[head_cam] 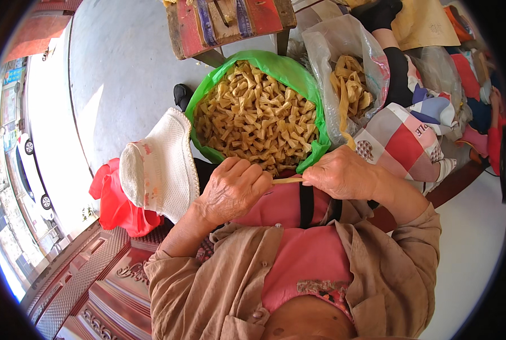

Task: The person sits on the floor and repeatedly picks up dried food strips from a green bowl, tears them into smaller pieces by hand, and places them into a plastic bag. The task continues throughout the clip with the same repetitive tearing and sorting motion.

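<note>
Between my two hands a narrow yellowish-tan strip point(287, 180) is stretched nearly level, in front of my pink clothing. My left hand point(238, 187) is closed on one end of it. My right hand point(338, 172) pinches the other end, and a loose length of the same material rises behind the knuckles. Just beyond both hands stands a round container lined with a green plastic bag point(278, 66), filled with many small knotted tan pieces point(257, 114). A clear plastic bag point(321, 46) to its right holds longer, crumpled tan strips point(352, 80).
A worn red wooden stool point(261, 21) stands beyond the green bag. A white brimmed hat point(163, 165) and a red bag point(112, 199) lie at left. Another person's leg point(388, 51) and checked cloth point(405, 140) are close at right.
</note>
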`<state>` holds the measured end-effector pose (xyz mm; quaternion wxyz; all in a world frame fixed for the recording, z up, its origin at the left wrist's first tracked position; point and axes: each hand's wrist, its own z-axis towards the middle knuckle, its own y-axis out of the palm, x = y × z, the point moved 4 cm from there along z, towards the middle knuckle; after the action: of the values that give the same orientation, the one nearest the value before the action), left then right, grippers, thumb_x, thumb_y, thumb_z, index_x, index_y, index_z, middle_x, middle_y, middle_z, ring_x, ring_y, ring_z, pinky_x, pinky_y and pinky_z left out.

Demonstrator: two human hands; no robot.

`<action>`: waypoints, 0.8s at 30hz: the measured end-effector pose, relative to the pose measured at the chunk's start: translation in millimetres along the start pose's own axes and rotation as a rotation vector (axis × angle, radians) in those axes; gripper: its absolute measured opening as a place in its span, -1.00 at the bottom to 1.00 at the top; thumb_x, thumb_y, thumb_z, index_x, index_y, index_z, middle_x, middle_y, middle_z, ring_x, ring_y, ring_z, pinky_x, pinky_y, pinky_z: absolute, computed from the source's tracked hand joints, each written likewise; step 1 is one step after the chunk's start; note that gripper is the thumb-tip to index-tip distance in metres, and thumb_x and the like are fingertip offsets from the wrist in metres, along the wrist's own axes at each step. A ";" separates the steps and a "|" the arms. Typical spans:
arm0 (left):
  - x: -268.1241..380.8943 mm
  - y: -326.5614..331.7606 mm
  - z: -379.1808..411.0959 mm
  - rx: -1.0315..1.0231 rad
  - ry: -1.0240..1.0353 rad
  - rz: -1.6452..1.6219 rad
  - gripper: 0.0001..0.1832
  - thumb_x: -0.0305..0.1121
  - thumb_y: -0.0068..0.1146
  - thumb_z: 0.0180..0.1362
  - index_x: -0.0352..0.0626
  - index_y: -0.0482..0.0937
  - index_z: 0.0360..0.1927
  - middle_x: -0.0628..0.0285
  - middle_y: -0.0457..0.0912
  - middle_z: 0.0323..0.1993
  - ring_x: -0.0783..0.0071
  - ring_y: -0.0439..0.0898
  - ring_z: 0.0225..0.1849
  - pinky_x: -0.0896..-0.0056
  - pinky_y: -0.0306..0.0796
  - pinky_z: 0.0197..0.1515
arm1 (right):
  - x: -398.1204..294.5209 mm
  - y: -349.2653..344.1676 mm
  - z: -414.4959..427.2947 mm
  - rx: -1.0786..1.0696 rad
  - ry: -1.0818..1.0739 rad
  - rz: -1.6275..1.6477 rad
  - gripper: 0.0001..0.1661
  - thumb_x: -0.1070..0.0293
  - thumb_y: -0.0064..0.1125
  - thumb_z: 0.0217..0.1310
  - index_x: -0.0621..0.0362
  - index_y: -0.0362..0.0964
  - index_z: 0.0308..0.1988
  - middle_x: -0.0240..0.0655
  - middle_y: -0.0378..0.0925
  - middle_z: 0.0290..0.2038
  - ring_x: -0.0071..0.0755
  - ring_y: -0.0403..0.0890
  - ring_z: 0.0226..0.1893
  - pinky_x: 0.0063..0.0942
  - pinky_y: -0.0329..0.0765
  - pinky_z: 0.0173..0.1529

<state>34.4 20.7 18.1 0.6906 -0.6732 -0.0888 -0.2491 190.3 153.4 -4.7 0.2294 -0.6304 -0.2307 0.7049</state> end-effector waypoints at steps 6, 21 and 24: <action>-58.8 -29.5 33.8 0.169 -0.215 0.068 -0.82 -0.45 0.24 0.07 -0.17 0.55 -0.24 0.20 0.52 -0.45 0.14 0.54 -0.38 0.18 0.39 -0.30 | 46.9 -41.5 55.3 0.153 0.038 -0.236 -0.92 0.50 0.14 0.08 0.17 0.38 -0.37 -0.21 0.51 -0.51 -0.03 0.61 -0.48 -0.20 0.52 -0.43; -165.2 -92.9 99.7 0.607 -0.538 0.222 -0.78 -0.19 0.10 0.28 -0.09 0.64 -0.19 0.08 0.67 -0.36 0.05 0.65 -0.31 0.17 0.48 -0.28 | 118.9 -123.7 152.9 0.578 0.122 -0.610 -0.80 0.26 0.15 0.28 0.12 0.40 -0.36 -0.14 0.53 -0.58 -0.02 0.60 -0.54 -0.17 0.49 -0.48; -152.2 -87.1 72.4 0.552 -0.544 -0.027 -0.81 -0.26 0.15 0.25 -0.14 0.66 -0.21 0.13 0.65 -0.38 0.12 0.64 -0.36 0.23 0.49 -0.27 | 126.7 -127.3 113.6 0.620 0.128 -0.440 -0.81 0.30 0.15 0.30 0.17 0.38 -0.31 -0.16 0.51 -0.58 -0.05 0.56 -0.58 -0.23 0.45 -0.48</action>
<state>-121.5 128.0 31.2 0.7935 -0.5025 -0.3413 -0.0372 68.7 327.5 -14.4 0.5689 -0.5090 -0.1218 0.6344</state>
